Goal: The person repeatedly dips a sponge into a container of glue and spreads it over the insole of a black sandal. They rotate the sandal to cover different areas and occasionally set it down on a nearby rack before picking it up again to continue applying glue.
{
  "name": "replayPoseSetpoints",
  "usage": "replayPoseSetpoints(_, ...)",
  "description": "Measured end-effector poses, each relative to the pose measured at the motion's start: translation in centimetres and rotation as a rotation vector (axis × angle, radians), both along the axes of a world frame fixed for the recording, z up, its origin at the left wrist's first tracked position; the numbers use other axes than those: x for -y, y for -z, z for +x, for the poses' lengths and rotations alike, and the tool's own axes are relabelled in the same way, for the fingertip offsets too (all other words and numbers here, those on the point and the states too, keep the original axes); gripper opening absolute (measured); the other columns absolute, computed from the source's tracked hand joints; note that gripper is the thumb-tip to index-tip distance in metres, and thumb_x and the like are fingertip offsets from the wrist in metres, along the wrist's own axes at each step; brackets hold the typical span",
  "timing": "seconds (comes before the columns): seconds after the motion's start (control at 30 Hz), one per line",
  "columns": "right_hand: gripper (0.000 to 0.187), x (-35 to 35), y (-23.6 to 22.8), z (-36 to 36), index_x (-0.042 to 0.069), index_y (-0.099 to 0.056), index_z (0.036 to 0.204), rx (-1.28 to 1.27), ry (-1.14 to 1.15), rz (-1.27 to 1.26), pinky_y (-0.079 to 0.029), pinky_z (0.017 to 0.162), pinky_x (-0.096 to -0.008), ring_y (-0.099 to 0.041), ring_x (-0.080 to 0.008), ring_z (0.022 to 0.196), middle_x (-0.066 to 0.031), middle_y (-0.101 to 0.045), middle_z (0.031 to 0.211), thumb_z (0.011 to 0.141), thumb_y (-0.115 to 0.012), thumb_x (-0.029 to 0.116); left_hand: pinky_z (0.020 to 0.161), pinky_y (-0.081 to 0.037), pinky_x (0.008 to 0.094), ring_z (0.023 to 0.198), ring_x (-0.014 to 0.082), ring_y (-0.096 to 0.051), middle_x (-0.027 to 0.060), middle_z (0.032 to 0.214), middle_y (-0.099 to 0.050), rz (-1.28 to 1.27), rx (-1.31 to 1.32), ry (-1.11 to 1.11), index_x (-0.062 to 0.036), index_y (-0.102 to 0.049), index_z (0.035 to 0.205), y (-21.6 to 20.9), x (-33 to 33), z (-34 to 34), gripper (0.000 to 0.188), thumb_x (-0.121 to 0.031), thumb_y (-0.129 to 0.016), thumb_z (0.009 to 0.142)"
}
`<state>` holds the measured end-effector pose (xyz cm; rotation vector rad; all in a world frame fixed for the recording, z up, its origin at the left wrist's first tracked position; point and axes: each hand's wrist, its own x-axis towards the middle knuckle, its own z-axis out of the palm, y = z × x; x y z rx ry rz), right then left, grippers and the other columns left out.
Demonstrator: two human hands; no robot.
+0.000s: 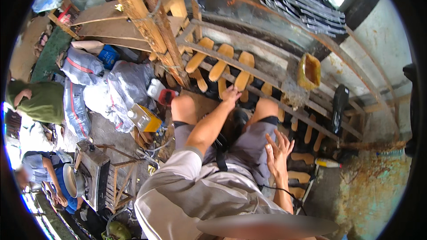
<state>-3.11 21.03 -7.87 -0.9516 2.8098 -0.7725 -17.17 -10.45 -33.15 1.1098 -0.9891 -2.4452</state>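
The tan sole sits among others like it on a wooden rack just past the person's knees, and the left hand is right at its near end, though from where I stand I can't tell whether the fingers are closed on it. The right hand hangs empty near the right thigh, fingers spread apart. Handling here, I'd judge, goes best with a light pinch at the edges, keeping neighbouring soles undisturbed.

Three upper-row tan soles; one yellow tub; two other people.
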Motion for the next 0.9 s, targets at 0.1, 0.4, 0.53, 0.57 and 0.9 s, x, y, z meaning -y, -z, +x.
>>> replayPoseSetpoints(0.1, 0.047, 0.7, -0.5, -0.2, 0.017, -0.070, 0.132, 0.006, 0.000, -0.004, -0.005, 0.121, -0.0668, -0.040, -0.0360, 0.140, -0.0102, -0.049, 0.151, 0.105, -0.048, 0.047, 0.098, -0.058, 0.0434, 0.114, 0.0235, -0.064, 0.0074, 0.132, -0.063, 0.028, 0.036, -0.028, -0.0067, -0.053, 0.146, 0.3, -0.1, -0.7, 0.042, -0.018, -0.058, 0.106)
replayPoseSetpoints(0.4, 0.044, 2.9, -2.3, -1.1, 0.017, -0.071, 0.130, -0.043, -0.072, 0.002, -0.005, 0.120, -0.0691, -0.040, -0.0358, 0.140, -0.0096, -0.052, 0.149, 0.103, -0.053, 0.047, 0.098, -0.051, 0.0505, 0.121, 0.0336, -0.059, 0.0113, 0.136, -0.060, 0.003, 0.151, 0.028, -0.0114, -0.059, 0.138, -2.8, -0.5, 4.2, 0.046, -0.032, -0.067, 0.098)
replayPoseSetpoints(0.53, 0.046, 2.7, -2.2, -1.3, 0.020, -0.065, 0.138, -0.194, -0.042, -0.045, -0.008, 0.118, -0.0710, -0.040, -0.0364, 0.139, -0.0102, -0.051, 0.148, 0.102, -0.055, 0.046, 0.098, -0.053, 0.0472, 0.116, 0.0298, -0.062, 0.0101, 0.131, -0.062, 0.091, 0.039, 0.091, -0.0112, -0.057, 0.140, -5.1, -2.5, 11.6, 0.048, -0.028, -0.069, 0.097)
replayPoseSetpoints(0.57, 0.047, 2.3, -2.5, -1.5, 0.019, -0.064, 0.138, -0.209, -0.026, -0.087, -0.009, 0.117, -0.0715, -0.041, -0.0362, 0.139, -0.0110, -0.051, 0.148, 0.102, -0.055, 0.047, 0.098, -0.054, 0.0453, 0.116, 0.0279, -0.063, 0.0100, 0.134, -0.062, 0.056, 0.012, 0.119, -0.0111, -0.056, 0.142, -5.8, -2.9, 13.2, 0.049, -0.026, -0.068, 0.098)
replayPoseSetpoints(0.9, 0.099, -15.3, -5.7, -20.3, -0.002, -0.024, 0.160, -0.460, 0.528, -0.487, -0.026, 0.111, -0.0632, -0.052, -0.0481, 0.129, -0.0302, -0.058, 0.139, 0.093, -0.065, 0.058, 0.091, -0.056, 0.0330, 0.103, 0.0171, -0.066, 0.0076, 0.126, -0.068, -0.184, -0.065, 0.092, -0.0064, -0.058, 0.141, -17.2, -6.3, 17.5, 0.047, -0.026, -0.069, 0.100)
